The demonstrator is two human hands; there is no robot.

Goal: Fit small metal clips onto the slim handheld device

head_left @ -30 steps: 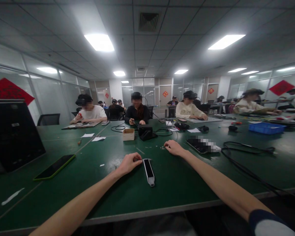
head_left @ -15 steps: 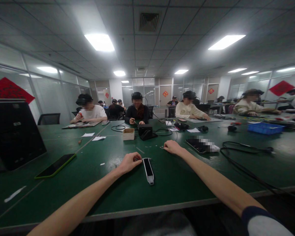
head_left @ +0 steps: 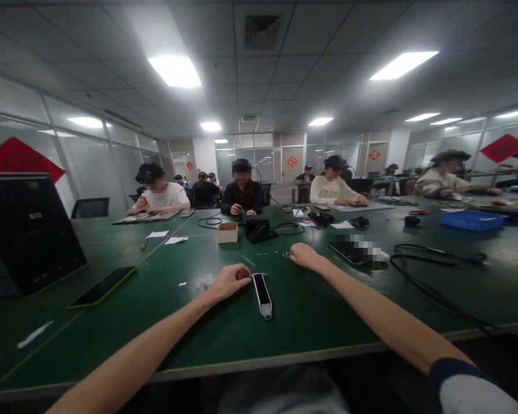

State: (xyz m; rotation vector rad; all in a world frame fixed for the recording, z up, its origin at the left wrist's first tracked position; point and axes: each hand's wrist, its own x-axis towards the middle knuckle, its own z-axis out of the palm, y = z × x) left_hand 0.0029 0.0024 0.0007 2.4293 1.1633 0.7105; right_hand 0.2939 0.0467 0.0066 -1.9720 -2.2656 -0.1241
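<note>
A long, narrow white-framed device with a black face [head_left: 263,291] lies on the green table in front of me, its tapered end toward me. My left hand [head_left: 232,280] rests at its far left corner, thumb and fingers curled together. Whatever is between those fingertips is too small to make out. Farther off and to the right, my right hand [head_left: 304,255] lies on the table with its fingers drawn together. Several tiny bright parts [head_left: 286,255] lie by its fingertips; I cannot see what the fingers hold.
Beyond my hands stand a small open box [head_left: 227,233] and a black case [head_left: 257,228]. A smartphone [head_left: 103,287] lies left; another dark device [head_left: 347,251] and black cables [head_left: 418,264] lie right. A blue tray [head_left: 473,219] is farther right. Several people sit across the table.
The camera view has shifted slightly. Both hands and the white-framed device stay in nearly the same places on the table.
</note>
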